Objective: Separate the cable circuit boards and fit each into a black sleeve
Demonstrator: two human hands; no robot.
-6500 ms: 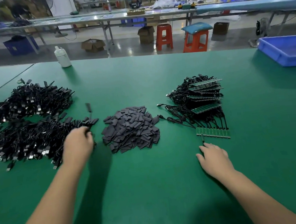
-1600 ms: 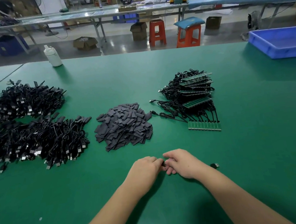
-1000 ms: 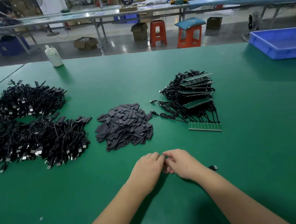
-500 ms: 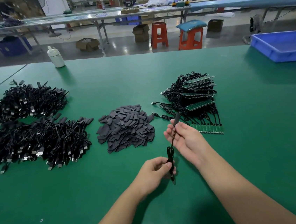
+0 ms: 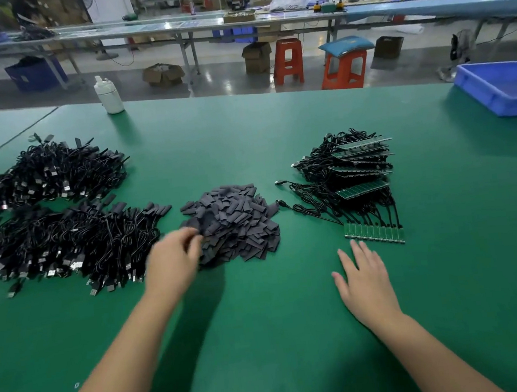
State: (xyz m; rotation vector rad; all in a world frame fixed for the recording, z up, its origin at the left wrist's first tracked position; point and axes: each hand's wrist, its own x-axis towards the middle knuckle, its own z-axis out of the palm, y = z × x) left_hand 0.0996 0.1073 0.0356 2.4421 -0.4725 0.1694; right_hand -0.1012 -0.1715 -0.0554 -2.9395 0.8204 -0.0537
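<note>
Reaching my blurred left hand (image 5: 171,262), fingers curling at the near-left edge of the black sleeve pile (image 5: 234,224), I should pinch only one sleeve, while my right hand (image 5: 367,283), spread flat and empty, waits just before the board strip (image 5: 374,234) right of that pile.

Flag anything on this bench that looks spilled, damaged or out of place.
Nothing stands out. The black sleeves sit in one heap, the joined circuit boards lie flat in a row before their stack, and the finished cables stay piled at left. Left hand is motion-blurred at the sleeves.
</note>
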